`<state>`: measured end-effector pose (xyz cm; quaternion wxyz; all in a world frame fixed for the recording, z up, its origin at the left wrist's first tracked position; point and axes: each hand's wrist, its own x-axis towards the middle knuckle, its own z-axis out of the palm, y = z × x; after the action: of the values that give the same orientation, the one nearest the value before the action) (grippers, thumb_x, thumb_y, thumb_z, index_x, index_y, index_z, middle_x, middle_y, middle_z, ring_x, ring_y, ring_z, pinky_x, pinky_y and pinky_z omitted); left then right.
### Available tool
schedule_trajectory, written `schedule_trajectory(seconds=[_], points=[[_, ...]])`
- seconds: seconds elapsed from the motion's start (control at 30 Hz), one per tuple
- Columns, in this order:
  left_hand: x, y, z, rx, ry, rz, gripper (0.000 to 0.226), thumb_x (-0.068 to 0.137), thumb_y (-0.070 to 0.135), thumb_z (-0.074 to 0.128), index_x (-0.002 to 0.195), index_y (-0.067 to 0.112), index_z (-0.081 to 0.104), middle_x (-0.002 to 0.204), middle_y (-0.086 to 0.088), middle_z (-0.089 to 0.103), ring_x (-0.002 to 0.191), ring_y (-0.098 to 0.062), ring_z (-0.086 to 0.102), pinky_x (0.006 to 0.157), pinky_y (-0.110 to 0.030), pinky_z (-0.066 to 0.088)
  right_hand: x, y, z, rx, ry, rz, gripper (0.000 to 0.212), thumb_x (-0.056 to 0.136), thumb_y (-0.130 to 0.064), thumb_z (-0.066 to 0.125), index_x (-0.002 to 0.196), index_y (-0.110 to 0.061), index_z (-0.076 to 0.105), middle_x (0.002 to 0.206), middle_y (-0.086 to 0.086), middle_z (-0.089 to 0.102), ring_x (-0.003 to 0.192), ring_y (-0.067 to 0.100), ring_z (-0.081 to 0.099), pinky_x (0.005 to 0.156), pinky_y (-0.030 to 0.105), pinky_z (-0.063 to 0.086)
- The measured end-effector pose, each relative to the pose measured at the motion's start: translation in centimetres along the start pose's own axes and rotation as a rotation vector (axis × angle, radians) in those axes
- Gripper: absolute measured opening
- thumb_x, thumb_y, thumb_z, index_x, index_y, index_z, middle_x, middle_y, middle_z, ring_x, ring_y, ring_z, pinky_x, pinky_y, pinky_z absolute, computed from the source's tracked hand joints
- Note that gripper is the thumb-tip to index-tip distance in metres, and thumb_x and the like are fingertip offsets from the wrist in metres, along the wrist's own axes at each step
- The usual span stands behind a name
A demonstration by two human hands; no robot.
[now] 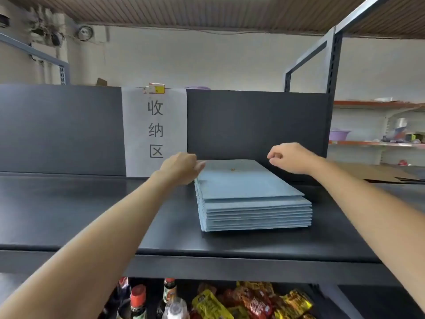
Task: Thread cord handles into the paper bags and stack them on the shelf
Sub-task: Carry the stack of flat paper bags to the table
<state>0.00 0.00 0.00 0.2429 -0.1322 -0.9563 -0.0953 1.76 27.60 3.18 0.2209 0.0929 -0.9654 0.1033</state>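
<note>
1. A stack of flat, pale blue paper bags lies on the dark shelf, right of its middle and close to the back panel; the top bags sit slightly askew, so the edges step.
2. The left hand touches the stack's far left corner, fingers loosely bent on the top bag's edge.
3. The right hand hovers above the far right corner, fingers curled and holding nothing.
4. A white paper sign hangs on the back panel, just left of the stack.
5. Bottles and snack packets fill the level below.
</note>
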Motion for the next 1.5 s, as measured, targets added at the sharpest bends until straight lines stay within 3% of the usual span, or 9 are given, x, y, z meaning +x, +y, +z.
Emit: schedule_trajectory(seconds=[0.17, 0.33, 0.4, 0.53, 0.8, 0.93, 1.07, 1.23, 1.5], points=[[0.3, 1.1, 1.7, -0.134, -0.295, -0.356, 0.070, 0.097, 0.058, 0.023, 0.128, 0.001, 0.050, 0.115, -0.024, 0.060, 0.098, -0.036, 0.062, 0.089, -0.036, 0.050, 0.5, 0.4, 2.0, -0.083, -0.279, 0.289, 0.054, 0.096, -0.051, 0.035, 0.116, -0.006, 0.056, 0.116, 0.009, 0.055, 0.100, 0.025, 0.052, 0.076, 0.031, 0.041], [1.2, 1.7, 2.5, -0.490, -0.541, -0.609, 0.080, 0.089, 0.068, 0.032, 0.132, 0.002, 0.045, 0.104, -0.019, 0.061, 0.071, -0.027, 0.064, 0.050, -0.027, 0.054, 0.5, -0.1, 3.1, 0.110, -0.512, 0.441, 0.075, 0.089, -0.066, 0.035, 0.142, -0.013, 0.037, 0.147, 0.005, 0.036, 0.132, 0.027, 0.039, 0.108, 0.040, 0.031], [1.4, 1.9, 2.9, -0.573, -0.564, -0.633, 0.075, 0.087, 0.065, 0.038, 0.126, 0.003, 0.050, 0.110, -0.017, 0.064, 0.079, -0.029, 0.067, 0.057, -0.029, 0.058, 0.6, 0.2, 3.5, 0.265, -0.522, 0.495, 0.085, 0.079, -0.072, 0.047, 0.143, -0.016, 0.037, 0.148, 0.005, 0.035, 0.132, 0.028, 0.040, 0.109, 0.044, 0.032], [1.0, 2.0, 3.1, -0.652, -0.532, -0.681, 0.073, 0.083, 0.062, 0.048, 0.125, 0.002, 0.050, 0.114, -0.017, 0.063, 0.075, -0.029, 0.066, 0.065, -0.033, 0.059, 0.3, 1.2, 4.5, 0.524, -0.458, 0.585, 0.102, 0.064, -0.066, 0.070, 0.145, -0.018, 0.032, 0.152, 0.007, 0.028, 0.134, 0.028, 0.036, 0.109, 0.045, 0.034], [-2.2, 1.9, 2.3, -1.056, -0.477, -0.624, 0.060, 0.062, 0.059, 0.067, 0.099, 0.014, 0.059, 0.092, -0.005, 0.062, 0.082, -0.023, 0.059, 0.077, -0.030, 0.048, -3.0, 0.5, 4.1, 0.780, -0.330, 0.461, 0.067, 0.078, -0.052, 0.067, 0.132, -0.017, 0.048, 0.139, -0.001, 0.045, 0.127, 0.020, 0.042, 0.108, 0.034, 0.030], [-5.3, 2.5, 0.6, -1.395, -0.335, -0.502, 0.041, 0.086, 0.045, 0.061, 0.111, 0.012, 0.061, 0.107, -0.012, 0.068, 0.092, -0.028, 0.065, 0.090, -0.040, 0.050, -5.1, -0.8, 2.9, 0.991, -0.261, 0.334, 0.076, 0.062, -0.058, 0.076, 0.126, -0.022, 0.057, 0.132, -0.007, 0.053, 0.121, 0.016, 0.048, 0.104, 0.032, 0.034], [-10.0, 2.0, -1.9, -1.424, -0.236, -0.445, 0.032, 0.086, 0.037, 0.064, 0.109, 0.014, 0.064, 0.101, -0.008, 0.072, 0.083, -0.024, 0.070, 0.076, -0.035, 0.058, -8.4, -3.8, 1.4, 1.174, -0.310, 0.256, 0.036, 0.083, -0.035, 0.066, 0.113, -0.015, 0.064, 0.100, 0.002, 0.072, 0.086, 0.016, 0.070, 0.063, 0.022, 0.054], [-17.4, -0.1, -4.1, -1.457, -0.073, -0.606, 0.036, 0.084, 0.034, 0.065, 0.113, 0.013, 0.065, 0.102, -0.011, 0.072, 0.082, -0.028, 0.070, 0.073, -0.036, 0.058, -12.2, -9.4, 2.4, 1.297, -0.318, 0.119, 0.020, 0.086, -0.027, 0.065, 0.097, -0.011, 0.069, 0.089, 0.002, 0.074, 0.070, 0.013, 0.071, 0.049, 0.020, 0.052], [-31.7, -5.4, -6.8, -1.443, 0.278, -0.859, 0.027, 0.089, 0.027, 0.057, 0.107, 0.010, 0.067, 0.096, -0.013, 0.073, 0.073, -0.026, 0.070, 0.068, -0.035, 0.059, -16.3, -20.6, 7.5, 1.379, -0.603, -0.218, 0.038, 0.084, -0.033, 0.066, 0.118, -0.018, 0.063, 0.107, -0.004, 0.071, 0.095, 0.015, 0.069, 0.084, 0.036, 0.055]])
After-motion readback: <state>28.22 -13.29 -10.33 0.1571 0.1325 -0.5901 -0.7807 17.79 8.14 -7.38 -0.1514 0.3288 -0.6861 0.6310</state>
